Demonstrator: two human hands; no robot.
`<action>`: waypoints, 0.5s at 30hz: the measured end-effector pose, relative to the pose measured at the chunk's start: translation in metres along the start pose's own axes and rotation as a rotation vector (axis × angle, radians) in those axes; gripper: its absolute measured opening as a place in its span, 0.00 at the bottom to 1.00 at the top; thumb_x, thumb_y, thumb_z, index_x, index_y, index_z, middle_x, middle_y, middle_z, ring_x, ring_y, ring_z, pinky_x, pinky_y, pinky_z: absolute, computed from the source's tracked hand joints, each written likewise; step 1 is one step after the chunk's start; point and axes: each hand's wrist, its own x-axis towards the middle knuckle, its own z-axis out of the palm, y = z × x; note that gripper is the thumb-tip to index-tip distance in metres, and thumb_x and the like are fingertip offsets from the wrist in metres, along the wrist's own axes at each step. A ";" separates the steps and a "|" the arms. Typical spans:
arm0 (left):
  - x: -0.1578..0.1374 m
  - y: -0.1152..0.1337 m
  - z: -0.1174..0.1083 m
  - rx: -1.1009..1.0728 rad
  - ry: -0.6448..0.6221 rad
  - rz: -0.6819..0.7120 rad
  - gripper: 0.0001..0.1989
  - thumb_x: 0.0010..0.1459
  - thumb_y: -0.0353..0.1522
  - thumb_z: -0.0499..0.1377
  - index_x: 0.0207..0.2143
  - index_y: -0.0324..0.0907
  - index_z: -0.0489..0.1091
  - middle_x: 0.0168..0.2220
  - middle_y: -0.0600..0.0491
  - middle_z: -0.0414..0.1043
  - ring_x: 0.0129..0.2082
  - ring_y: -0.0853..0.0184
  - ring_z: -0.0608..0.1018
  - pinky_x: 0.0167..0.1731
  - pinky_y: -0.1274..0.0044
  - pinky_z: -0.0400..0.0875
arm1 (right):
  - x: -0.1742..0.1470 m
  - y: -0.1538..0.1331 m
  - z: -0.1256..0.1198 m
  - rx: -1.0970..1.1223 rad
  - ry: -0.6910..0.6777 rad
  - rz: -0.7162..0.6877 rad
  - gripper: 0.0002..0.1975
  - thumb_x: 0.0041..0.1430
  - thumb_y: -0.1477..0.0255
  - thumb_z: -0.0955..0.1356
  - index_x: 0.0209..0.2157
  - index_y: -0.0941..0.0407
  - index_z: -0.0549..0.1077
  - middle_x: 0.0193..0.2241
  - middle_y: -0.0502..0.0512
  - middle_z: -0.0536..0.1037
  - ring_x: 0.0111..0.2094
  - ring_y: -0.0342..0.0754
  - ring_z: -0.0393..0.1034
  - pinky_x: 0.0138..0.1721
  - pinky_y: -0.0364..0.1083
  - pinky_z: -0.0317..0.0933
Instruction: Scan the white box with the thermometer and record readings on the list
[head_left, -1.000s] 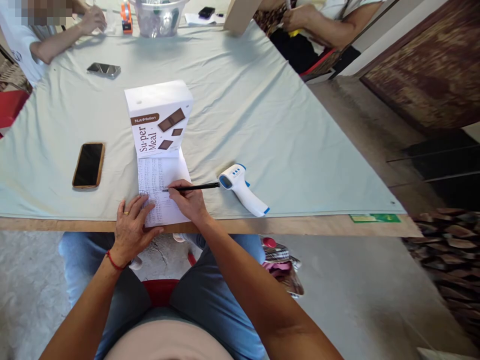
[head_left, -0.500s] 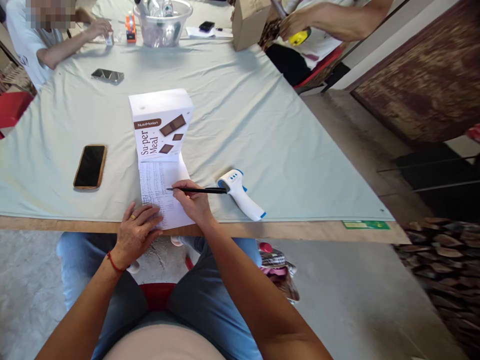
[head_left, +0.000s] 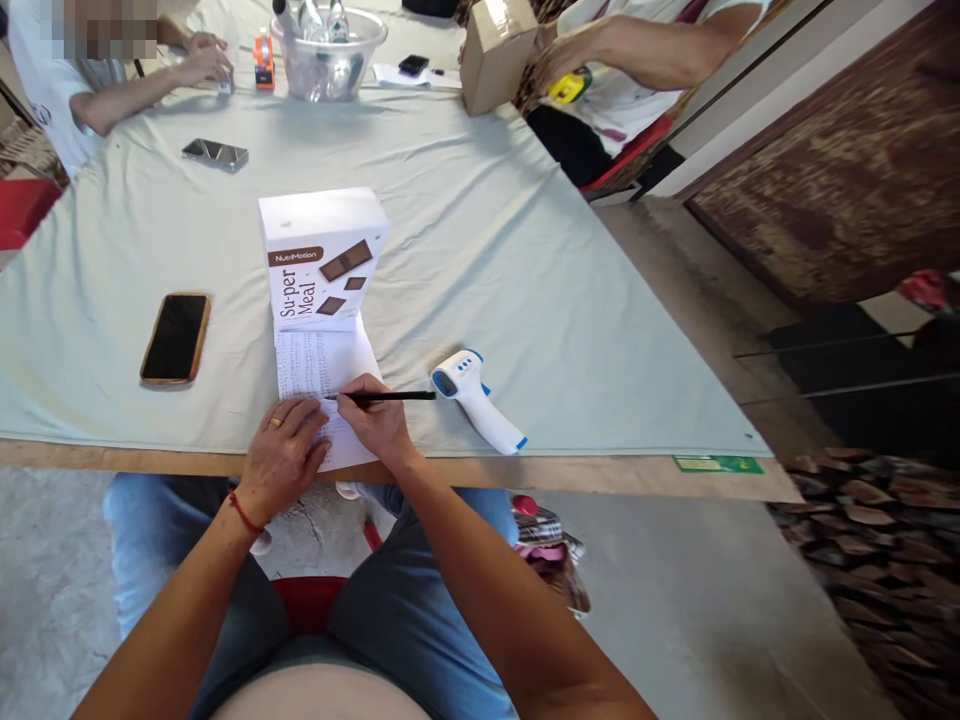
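A sheet of paper [head_left: 352,446] covered with rows of handwriting lies at the table's near edge. My right hand [head_left: 379,425] is closed around a black pen [head_left: 405,396], whose tip is at the paper. Flat on the paper's left side rests my left hand [head_left: 283,450], fingers stretched out and a ring on one of them. Behind the paper stands a white box [head_left: 315,270] printed "Su-per Meal". To the right of my right hand lies a white and blue infrared thermometer [head_left: 480,400]. A phone in a brown case [head_left: 176,338] is left of the paper.
A second phone [head_left: 215,153] lies farther back. Along the far side are a clear basin [head_left: 330,70] with bottles, an orange object [head_left: 264,62] and a cardboard box [head_left: 495,60]. One person sits far left; another, far right, has a yellow tape measure [head_left: 568,88] at hand.
My right hand and the pen have moved slightly down the paper. My left hand has slid a little right, closer to the pen. The person at far right has lowered the yellow tape measure.
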 end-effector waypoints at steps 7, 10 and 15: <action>-0.001 0.000 -0.001 0.024 -0.016 0.006 0.14 0.65 0.33 0.54 0.51 0.41 0.72 0.53 0.43 0.73 0.57 0.54 0.71 0.57 0.58 0.69 | 0.002 0.000 -0.001 -0.006 -0.032 -0.027 0.04 0.48 0.69 0.66 0.22 0.52 0.68 0.20 0.46 0.70 0.24 0.44 0.65 0.30 0.44 0.64; 0.000 0.000 -0.003 0.003 -0.020 -0.002 0.14 0.65 0.32 0.54 0.51 0.41 0.71 0.53 0.43 0.73 0.57 0.55 0.71 0.57 0.57 0.68 | 0.002 0.001 0.000 -0.017 -0.039 -0.048 0.04 0.49 0.69 0.66 0.22 0.52 0.68 0.20 0.46 0.70 0.25 0.44 0.65 0.30 0.44 0.64; 0.002 0.000 -0.004 -0.012 -0.021 -0.004 0.14 0.65 0.32 0.54 0.52 0.42 0.71 0.53 0.43 0.72 0.57 0.55 0.71 0.57 0.57 0.68 | 0.003 0.003 0.000 -0.055 -0.036 -0.057 0.05 0.49 0.69 0.67 0.22 0.51 0.67 0.19 0.46 0.69 0.25 0.44 0.64 0.30 0.44 0.63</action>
